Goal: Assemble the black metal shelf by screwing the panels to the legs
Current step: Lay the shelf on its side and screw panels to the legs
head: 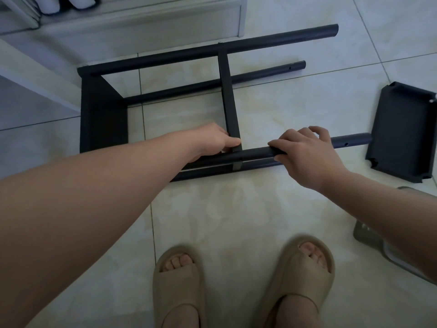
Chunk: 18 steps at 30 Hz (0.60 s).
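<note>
The black shelf frame [179,89] lies on its side on the tiled floor [260,209]. Its middle panel [227,95] stands edge-on across the legs. The left hand [216,139] grips the near end of the middle panel, fingers curled against it just where it meets the near leg [255,155]. To the right of the middle panel, the right hand [305,152] holds this same leg, with the fingers curled over the tube. Two far legs [272,41] run at the far end of the middle panel. The end panel [101,119] closes the frame well to the left of the middle panel. A loose panel [402,133] lies flat far to its right, at the tip of the near leg. I cannot tell if they touch. A pair of beige sandals [179,280] stands nearer to the camera than the middle panel.
</note>
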{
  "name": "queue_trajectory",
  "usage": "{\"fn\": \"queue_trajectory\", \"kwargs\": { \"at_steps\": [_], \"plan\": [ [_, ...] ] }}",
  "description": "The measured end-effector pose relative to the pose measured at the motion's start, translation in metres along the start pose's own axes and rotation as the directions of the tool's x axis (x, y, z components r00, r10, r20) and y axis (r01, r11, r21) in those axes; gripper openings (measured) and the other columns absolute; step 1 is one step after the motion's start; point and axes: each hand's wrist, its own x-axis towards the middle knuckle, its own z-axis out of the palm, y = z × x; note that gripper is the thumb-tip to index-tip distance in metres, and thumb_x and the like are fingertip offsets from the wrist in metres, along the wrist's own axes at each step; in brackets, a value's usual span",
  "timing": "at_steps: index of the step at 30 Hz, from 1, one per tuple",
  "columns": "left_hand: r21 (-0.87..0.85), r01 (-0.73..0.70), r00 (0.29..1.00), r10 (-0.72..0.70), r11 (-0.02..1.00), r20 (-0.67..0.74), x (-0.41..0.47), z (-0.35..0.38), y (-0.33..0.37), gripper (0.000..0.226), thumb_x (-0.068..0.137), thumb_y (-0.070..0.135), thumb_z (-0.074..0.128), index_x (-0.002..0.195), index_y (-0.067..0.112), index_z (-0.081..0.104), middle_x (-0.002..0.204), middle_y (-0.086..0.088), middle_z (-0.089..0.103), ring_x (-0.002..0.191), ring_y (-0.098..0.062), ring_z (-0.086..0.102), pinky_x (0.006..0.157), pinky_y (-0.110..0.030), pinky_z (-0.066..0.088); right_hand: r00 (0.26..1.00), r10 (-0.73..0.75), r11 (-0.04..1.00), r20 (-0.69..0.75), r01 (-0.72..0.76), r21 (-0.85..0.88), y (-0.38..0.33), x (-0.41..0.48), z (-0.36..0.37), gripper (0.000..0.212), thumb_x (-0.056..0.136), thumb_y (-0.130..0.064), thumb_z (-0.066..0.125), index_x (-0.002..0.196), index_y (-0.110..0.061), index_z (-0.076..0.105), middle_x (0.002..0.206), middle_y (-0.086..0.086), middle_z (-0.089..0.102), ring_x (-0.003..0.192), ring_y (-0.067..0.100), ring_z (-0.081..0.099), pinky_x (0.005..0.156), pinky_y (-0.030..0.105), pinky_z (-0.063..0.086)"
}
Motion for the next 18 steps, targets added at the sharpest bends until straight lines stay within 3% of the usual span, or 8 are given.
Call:
{"fn": "queue_trajectory", "kwargs": {
  "at_steps": [3,6,9,11,18],
  "plan": [
    [0.092,0.029,0.999,-0.026,0.995,-0.038,-0.011,0.001,0.009,0.036,0.092,0.038,0.069,0.107,0.006,0.073,0.101,-0.006,0.07,0.09,-0.023,0.061,0.079,-0.029,0.046,0.997,0.006,0.998,0.077,-0.001,-0.063,-0.003,-0.001,-0.004,0.035,0.105,-0.032,0.047,0.138,-0.027,0.057,0.13,-0.004,0.058,0.12,0.028,0.051,0.118,0.05,0.015],
    [0.258,0.054,0.994,-0.027,0.965,-0.106,-0.032,-0.001,0.028,0.05,0.095,0.042,0.063,0.13,0.006,0.057,0.108,-0.005,0.062,0.096,-0.023,0.051,0.08,-0.031,0.037,0.989,0.009,0.997,0.148,0.003,-0.08,-0.003,-0.01,-0.018,0.053,0.104,-0.045,0.045,0.154,-0.03,0.034,0.153,-0.006,0.041,0.143,0.024,0.033,0.121,0.052,0.009],
    [0.476,0.048,0.974,0.065,0.878,-0.217,-0.053,0.001,0.051,0.06,0.096,0.047,0.056,0.143,0.014,0.041,0.14,-0.009,0.052,0.122,-0.032,0.051,0.098,-0.038,0.042,0.987,0.035,0.997,0.157,-0.024,-0.07,0.011,-0.033,-0.042,0.067,0.103,-0.052,0.043,0.16,-0.031,0.015,0.165,-0.005,0.023,0.153,0.024,0.015,0.123,0.052,0.008],
    [0.595,0.031,0.963,0.137,0.803,-0.234,-0.068,0.011,0.069,0.062,0.095,0.051,0.054,0.145,0.017,0.039,0.143,-0.009,0.048,0.127,-0.035,0.048,0.105,-0.048,0.042,0.987,0.062,0.995,0.147,-0.049,-0.085,0.025,-0.057,-0.057,0.069,0.102,-0.055,0.039,0.161,-0.033,0.008,0.168,-0.005,0.015,0.155,0.024,0.009,0.124,0.05,0.007],
    [0.796,-0.196,0.956,0.292,0.572,0.025,-0.121,0.099,0.13,0.055,0.096,0.054,0.051,0.141,0.022,0.042,0.144,-0.006,0.046,0.131,-0.032,0.043,0.105,-0.047,0.038,0.961,0.257,0.961,0.099,-0.242,-0.136,0.081,-0.17,-0.086,0.074,0.102,-0.057,0.035,0.16,-0.037,-0.006,0.17,-0.01,-0.006,0.157,0.022,-0.006,0.125,0.05,0.003]
  ]
}}
